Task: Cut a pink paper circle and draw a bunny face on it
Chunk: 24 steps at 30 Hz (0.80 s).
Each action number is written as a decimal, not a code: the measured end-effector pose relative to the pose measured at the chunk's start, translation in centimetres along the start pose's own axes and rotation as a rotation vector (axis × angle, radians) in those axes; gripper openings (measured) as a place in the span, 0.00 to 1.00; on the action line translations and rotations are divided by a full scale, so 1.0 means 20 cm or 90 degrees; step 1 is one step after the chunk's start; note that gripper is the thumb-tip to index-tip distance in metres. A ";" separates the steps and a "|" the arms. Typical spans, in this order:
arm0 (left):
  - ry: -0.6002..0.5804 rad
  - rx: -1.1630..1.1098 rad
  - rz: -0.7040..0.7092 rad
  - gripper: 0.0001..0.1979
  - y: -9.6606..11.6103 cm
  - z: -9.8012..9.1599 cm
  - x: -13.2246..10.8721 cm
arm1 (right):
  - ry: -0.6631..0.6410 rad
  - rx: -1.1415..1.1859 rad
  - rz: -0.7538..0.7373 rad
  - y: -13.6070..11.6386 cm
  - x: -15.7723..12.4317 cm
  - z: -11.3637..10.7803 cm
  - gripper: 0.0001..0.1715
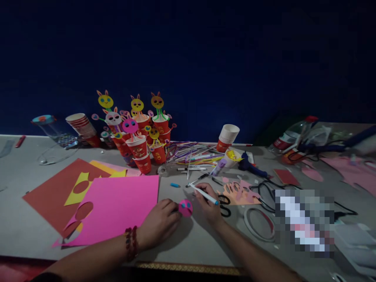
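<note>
My right hand (209, 205) is closed around a slim white marker (209, 196) with a blue back end. The marker points up and to the left, its tip above the table. Fingers curled, my left hand (161, 223) rests at the left edge of a small pink paper circle (186, 208) and holds it against the table. Two blue eye-like spots show on the circle. A blue marker cap (175, 185) lies loose just beyond. Under my left forearm and wrist is a large bright pink sheet (123, 207) with a round cut-out.
Red paper cups (143, 162) with paper animal heads stand at the back left. Behind my hands lie pipe cleaners (190, 152). To the right are a glue gun (254, 168) with black cables, a tape roll (260, 223), stacked cups (227, 138) and a bottle (293, 135).
</note>
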<state>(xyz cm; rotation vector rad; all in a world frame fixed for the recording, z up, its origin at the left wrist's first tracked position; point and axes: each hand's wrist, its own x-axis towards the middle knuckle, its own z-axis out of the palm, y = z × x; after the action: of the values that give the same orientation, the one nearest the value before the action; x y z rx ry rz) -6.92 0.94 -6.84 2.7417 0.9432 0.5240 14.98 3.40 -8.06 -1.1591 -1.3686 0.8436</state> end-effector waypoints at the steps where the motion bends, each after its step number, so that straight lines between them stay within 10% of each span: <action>1: 0.001 -0.004 -0.005 0.07 0.01 0.00 0.00 | -0.004 0.005 0.002 0.00 0.00 0.00 0.10; 13: -0.054 0.054 -0.103 0.11 -0.13 -0.25 0.20 | -0.018 0.064 0.020 0.02 0.00 -0.01 0.13; 24: -0.053 -0.031 -0.183 0.06 -0.22 -0.15 0.35 | 0.026 0.083 -0.005 -0.05 0.00 -0.04 0.15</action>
<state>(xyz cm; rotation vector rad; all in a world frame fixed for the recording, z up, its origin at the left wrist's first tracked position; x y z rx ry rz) -5.40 8.80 -3.53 2.5039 1.2561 0.3729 15.53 3.04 -6.90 -1.0636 -1.2643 0.8857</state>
